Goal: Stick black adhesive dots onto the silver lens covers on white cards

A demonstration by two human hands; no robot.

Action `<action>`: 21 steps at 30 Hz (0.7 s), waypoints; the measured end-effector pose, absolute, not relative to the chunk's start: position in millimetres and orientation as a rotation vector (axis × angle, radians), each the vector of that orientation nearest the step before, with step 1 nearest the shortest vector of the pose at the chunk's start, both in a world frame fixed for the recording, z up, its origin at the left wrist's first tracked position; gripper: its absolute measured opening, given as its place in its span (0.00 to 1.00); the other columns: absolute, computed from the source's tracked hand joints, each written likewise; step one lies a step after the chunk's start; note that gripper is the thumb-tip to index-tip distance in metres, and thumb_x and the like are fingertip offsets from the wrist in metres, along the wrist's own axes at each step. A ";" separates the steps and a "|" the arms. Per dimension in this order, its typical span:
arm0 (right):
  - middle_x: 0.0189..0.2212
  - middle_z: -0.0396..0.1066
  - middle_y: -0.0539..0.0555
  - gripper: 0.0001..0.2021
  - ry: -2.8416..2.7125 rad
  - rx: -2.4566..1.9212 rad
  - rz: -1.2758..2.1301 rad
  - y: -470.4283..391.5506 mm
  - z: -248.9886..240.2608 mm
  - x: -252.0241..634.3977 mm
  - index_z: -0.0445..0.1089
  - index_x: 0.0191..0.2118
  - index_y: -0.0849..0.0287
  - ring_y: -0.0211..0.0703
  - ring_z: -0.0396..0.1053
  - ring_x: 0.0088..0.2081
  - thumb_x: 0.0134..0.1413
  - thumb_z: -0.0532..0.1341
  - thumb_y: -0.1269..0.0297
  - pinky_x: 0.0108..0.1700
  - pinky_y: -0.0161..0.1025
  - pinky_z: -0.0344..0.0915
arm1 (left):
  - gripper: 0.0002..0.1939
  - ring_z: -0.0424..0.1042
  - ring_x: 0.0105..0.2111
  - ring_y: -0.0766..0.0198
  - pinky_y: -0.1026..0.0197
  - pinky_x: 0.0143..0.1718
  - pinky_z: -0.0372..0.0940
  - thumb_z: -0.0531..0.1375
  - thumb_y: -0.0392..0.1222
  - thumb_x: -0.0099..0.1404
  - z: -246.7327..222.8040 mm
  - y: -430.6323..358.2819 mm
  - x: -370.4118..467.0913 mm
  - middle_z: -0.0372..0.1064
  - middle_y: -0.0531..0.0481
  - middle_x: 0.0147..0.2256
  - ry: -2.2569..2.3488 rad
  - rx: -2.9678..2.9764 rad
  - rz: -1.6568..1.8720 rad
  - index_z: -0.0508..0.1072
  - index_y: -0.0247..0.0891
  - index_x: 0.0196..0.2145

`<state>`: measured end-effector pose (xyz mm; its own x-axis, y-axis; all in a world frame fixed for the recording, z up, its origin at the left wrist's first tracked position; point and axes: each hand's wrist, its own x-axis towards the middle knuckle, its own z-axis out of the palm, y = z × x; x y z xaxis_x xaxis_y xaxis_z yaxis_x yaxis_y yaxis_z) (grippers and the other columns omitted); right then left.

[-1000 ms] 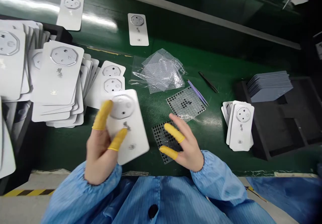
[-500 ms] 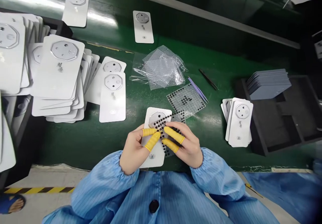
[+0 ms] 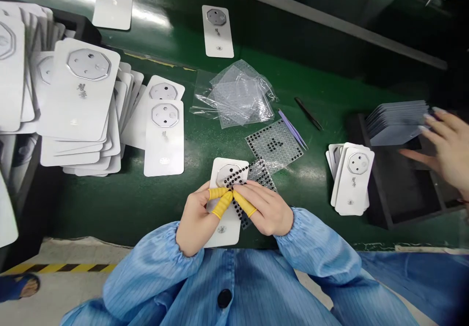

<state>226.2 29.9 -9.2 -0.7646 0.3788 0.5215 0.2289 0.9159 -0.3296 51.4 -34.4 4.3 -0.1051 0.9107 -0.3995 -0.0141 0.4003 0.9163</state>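
Note:
Yellow finger cots cover some fingers of both my hands. My left hand is closed, thumb and finger pinching a clear sheet of small black dots. My right hand is closed on the same sheet, its thumb meeting the left fingertips. Beneath the hands lies a white panel with an octagonal recess at its far end, partly hidden by the sheet. A second dotted sheet rests just beyond, purple tweezers lying over its edge.
Stacked white panels fill the left side; a smaller pile sits right. Clear plastic sheets and dark tweezers lie ahead. Another person's hand is at grey panels in a black tray.
My right fingers have shifted inward, their tips now touching my left fingertips at the sheet. Another person's hand has come in from the right, over the black tray. The view has shifted slightly.

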 end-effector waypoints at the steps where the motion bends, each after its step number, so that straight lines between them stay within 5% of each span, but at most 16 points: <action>1: 0.42 0.75 0.63 0.15 -2.447 -0.456 0.356 29.9 -12.2 224.8 0.70 0.46 0.68 0.46 0.73 0.46 0.59 0.49 0.76 0.49 0.45 0.74 | 0.10 0.73 0.37 0.57 0.55 0.43 0.70 0.61 0.39 0.60 4.0 -35.2 51.8 0.71 0.42 0.42 1.479 0.893 0.972 0.80 0.34 0.36; 6: 0.39 0.74 0.60 0.09 -2.180 -0.646 0.716 27.4 -23.8 213.0 0.68 0.44 0.62 0.42 0.73 0.42 0.58 0.57 0.73 0.43 0.41 0.74 | 0.10 0.74 0.39 0.55 0.56 0.43 0.70 0.60 0.35 0.59 0.7 -33.8 51.2 0.72 0.43 0.41 1.555 1.124 0.985 0.79 0.34 0.38; 10: 0.35 0.72 0.56 0.04 -1.808 -0.959 1.053 26.8 -26.9 205.9 0.70 0.36 0.59 0.38 0.72 0.37 0.56 0.60 0.74 0.41 0.39 0.72 | 0.12 0.74 0.42 0.51 0.52 0.46 0.69 0.61 0.42 0.59 -3.7 -26.5 31.2 0.73 0.40 0.42 1.639 1.193 0.909 0.79 0.32 0.36; 14: 0.34 0.72 0.55 0.05 -1.810 -0.967 1.014 28.2 -23.2 207.4 0.71 0.35 0.58 0.39 0.72 0.36 0.54 0.60 0.75 0.40 0.40 0.72 | 0.18 0.74 0.43 0.52 0.53 0.46 0.69 0.62 0.48 0.60 4.9 -31.8 -2.7 0.74 0.42 0.43 1.669 1.017 0.949 0.76 0.33 0.44; 16: 0.36 0.73 0.55 0.08 -1.876 -0.912 0.903 30.3 -15.5 208.2 0.71 0.38 0.58 0.40 0.72 0.37 0.54 0.60 0.76 0.39 0.40 0.72 | 0.24 0.75 0.40 0.56 0.57 0.42 0.72 0.62 0.45 0.61 15.2 -39.8 -8.3 0.74 0.45 0.43 1.759 0.920 1.092 0.68 0.38 0.54; 18: 0.37 0.73 0.56 0.12 -1.940 -0.856 0.737 33.4 -2.7 206.9 0.71 0.42 0.58 0.41 0.72 0.38 0.52 0.61 0.78 0.39 0.39 0.72 | 0.39 0.76 0.37 0.60 0.60 0.39 0.73 0.62 0.41 0.61 25.5 -47.0 -0.1 0.74 0.49 0.44 1.783 0.859 1.257 0.48 0.48 0.65; 20: 0.38 0.74 0.56 0.15 -2.021 -0.799 0.587 36.8 13.5 202.9 0.69 0.46 0.58 0.41 0.73 0.39 0.53 0.61 0.78 0.43 0.41 0.73 | 0.48 0.77 0.38 0.60 0.61 0.39 0.73 0.61 0.37 0.63 32.6 -51.1 17.8 0.74 0.51 0.46 1.679 0.860 1.332 0.31 0.54 0.66; 21: 0.39 0.74 0.56 0.16 -2.075 -0.769 0.543 38.3 21.7 200.2 0.68 0.48 0.57 0.42 0.73 0.40 0.54 0.59 0.77 0.45 0.42 0.73 | 0.48 0.77 0.40 0.60 0.61 0.39 0.73 0.60 0.37 0.63 34.6 -52.2 27.8 0.74 0.50 0.47 1.615 0.878 1.328 0.30 0.54 0.66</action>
